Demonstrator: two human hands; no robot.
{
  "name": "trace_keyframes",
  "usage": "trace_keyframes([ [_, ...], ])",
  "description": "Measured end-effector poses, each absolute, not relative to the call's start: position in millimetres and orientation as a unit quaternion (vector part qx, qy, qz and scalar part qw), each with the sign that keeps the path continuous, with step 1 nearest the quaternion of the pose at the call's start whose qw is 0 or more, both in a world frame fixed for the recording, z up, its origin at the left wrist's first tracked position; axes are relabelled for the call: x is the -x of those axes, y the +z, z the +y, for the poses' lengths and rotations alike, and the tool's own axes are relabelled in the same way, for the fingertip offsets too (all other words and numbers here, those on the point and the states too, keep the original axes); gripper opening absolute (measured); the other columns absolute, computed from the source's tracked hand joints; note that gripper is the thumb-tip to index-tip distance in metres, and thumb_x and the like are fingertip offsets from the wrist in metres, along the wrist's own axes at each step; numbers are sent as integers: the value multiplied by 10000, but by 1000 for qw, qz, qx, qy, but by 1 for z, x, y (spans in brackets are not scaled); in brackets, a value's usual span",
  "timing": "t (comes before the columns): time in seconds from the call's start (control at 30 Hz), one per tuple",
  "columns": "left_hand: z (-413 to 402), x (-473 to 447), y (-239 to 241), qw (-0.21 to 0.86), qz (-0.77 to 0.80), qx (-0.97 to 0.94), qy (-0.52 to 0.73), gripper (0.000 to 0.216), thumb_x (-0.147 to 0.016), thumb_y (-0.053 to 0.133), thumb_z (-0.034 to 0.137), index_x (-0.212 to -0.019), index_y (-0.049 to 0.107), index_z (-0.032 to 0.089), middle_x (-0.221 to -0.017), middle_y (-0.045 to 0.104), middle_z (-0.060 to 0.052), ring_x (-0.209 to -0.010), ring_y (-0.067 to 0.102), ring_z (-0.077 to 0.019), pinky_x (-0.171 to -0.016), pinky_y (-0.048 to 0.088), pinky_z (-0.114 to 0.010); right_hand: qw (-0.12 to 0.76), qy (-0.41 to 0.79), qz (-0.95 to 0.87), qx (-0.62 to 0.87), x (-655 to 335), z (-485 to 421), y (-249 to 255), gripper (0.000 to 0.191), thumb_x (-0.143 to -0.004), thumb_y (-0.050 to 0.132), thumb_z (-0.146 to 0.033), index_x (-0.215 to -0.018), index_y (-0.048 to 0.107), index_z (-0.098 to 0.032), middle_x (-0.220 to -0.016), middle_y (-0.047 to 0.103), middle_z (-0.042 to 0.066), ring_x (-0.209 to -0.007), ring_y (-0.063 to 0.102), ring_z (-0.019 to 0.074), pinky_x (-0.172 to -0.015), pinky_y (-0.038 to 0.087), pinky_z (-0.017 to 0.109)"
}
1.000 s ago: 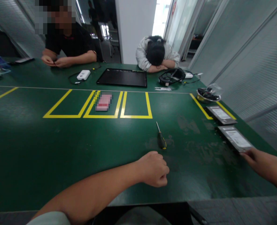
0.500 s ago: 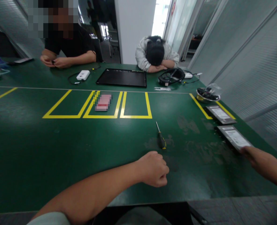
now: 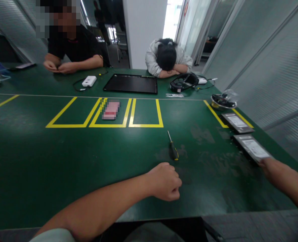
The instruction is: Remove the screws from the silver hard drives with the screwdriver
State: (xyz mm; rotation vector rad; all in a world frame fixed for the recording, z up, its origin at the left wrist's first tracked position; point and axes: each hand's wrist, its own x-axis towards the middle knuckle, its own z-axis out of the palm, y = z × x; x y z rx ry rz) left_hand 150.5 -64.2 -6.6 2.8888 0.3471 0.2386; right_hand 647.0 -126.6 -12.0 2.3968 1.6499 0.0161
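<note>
My left hand (image 3: 165,182) rests on the green table in a loose fist, with nothing seen in it. Just beyond its knuckles lies a screwdriver (image 3: 173,150) with a black and yellow handle, its tip pointing away. At the right, my right hand (image 3: 272,167) holds the near corner of a hard drive (image 3: 252,147) that has a white label; the fingertips are partly hidden. A second hard drive (image 3: 236,122) lies just behind it, across a yellow tape line.
Behind the drives stands a metal bowl (image 3: 223,105) of dark items. Yellow tape frames (image 3: 146,125) mark the table; one surrounds a pink card-like thing (image 3: 111,110). Farther back are a black flat panel (image 3: 131,83), a black headset (image 3: 183,82), a white box (image 3: 89,81) and two people.
Both hands and the hard drives stay practically where they were. The person at the back left has shifted their head slightly.
</note>
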Motion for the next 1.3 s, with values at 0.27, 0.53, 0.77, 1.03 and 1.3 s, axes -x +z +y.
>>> trace_keyframes([
  [0.27,-64,-151,-8,115,117,-982,95,186,-765,596,326,-668,650,178,-679,676,-44,-656,582,-202,-596,380,-357,163,-1,507,-846,-623,-125,8,354,-902,389,-437,-860,634,-186,-845,696,166,-803,686,323,-708,526,392],
  [0.53,-64,-151,-8,110,118,-982,94,189,-766,591,328,-665,650,179,-680,679,-45,-655,583,-199,-592,379,-347,152,-15,529,-835,-632,-124,4,331,-899,384,-328,-979,651,-151,-1046,704,204,-933,698,311,-784,538,369],
  [0.77,-64,-151,-10,102,118,-983,99,187,-760,586,327,-653,646,186,-664,671,-33,-638,576,-198,-575,368,-348,138,-1,527,-839,-631,-124,7,292,-860,443,-408,-845,648,-202,-850,726,138,-811,703,313,-731,547,391],
  [1.03,-64,-151,-8,107,117,-983,97,185,-769,595,329,-675,663,185,-686,679,-39,-654,578,-198,-583,375,-356,163,-20,511,-844,-621,-121,12,313,-887,404,-326,-948,670,-171,-1010,716,202,-905,706,325,-758,550,388],
  [1.3,-64,-151,-8,108,117,-984,81,200,-780,587,335,-687,672,180,-699,686,-58,-666,592,-204,-596,387,-347,155,-5,510,-846,-637,-127,1,385,-897,382,-444,-949,657,-180,-934,716,173,-865,698,326,-763,537,399],
])
